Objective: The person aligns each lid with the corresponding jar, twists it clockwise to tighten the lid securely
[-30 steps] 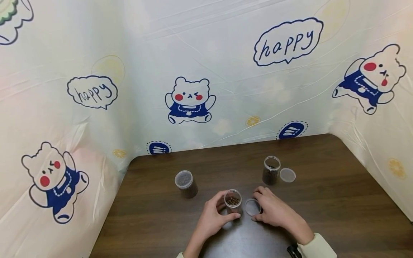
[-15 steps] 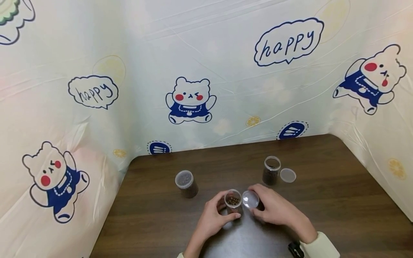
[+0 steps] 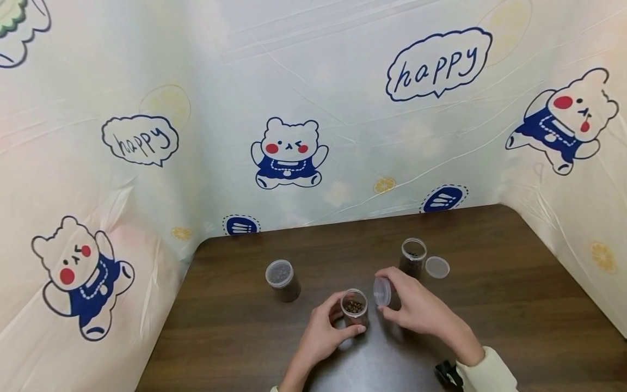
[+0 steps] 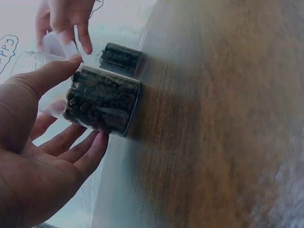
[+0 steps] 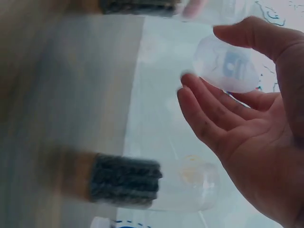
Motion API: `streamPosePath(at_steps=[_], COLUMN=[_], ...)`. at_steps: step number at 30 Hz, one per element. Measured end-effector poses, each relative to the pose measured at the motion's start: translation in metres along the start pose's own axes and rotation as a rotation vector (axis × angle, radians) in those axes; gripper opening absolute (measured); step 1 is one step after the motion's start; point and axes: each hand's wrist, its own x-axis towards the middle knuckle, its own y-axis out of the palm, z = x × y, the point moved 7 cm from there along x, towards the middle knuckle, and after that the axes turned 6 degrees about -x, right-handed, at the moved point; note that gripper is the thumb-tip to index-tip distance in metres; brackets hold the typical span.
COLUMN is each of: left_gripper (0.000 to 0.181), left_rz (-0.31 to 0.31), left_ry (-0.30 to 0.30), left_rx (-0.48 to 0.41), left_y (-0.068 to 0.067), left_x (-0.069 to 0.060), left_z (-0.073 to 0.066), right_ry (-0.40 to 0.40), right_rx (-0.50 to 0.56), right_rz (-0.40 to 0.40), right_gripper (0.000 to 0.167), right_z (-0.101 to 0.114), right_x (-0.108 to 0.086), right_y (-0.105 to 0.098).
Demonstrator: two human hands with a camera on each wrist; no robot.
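Note:
On the table, an open clear jar of coffee beans (image 3: 354, 308) stands upright with my left hand (image 3: 319, 331) around it, thumb at the near side. The left wrist view shows the beans in the jar (image 4: 102, 100) filling its lower part. My right hand (image 3: 416, 305) pinches a translucent lid (image 3: 382, 292), tilted on edge just right of the jar and apart from it. Seen from the right wrist, the lid (image 5: 225, 64) sits between thumb and fingers.
Behind my right hand stands an uncovered jar with dark contents (image 3: 413, 253), a loose lid (image 3: 437, 267) lying at its right. A lidded jar (image 3: 283, 280) stands to the left on the brown table (image 3: 235, 337). Printed cloth (image 3: 343, 98) surrounds the table's back and sides.
My right hand has picked the lid up off the table, tipped it on edge and moved it slightly away from me. The left hand and its jar have stayed in place.

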Motion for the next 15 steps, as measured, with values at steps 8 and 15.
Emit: streamPosePath(at_steps=[8,15], left_gripper=[0.064,0.061], left_rz=[0.01,0.005], left_ry=[0.006,0.01], left_rx=[-0.008,-0.009], left_y=[0.0,0.0], left_x=[0.0,0.001], left_z=[0.001,0.003], right_ry=[-0.032,-0.1], right_rx=[0.075,0.106], right_rz=[0.061,0.167], right_gripper=[0.059,0.059], right_z=[0.015,0.034], right_x=[0.01,0.02], right_y=[-0.006,0.002])
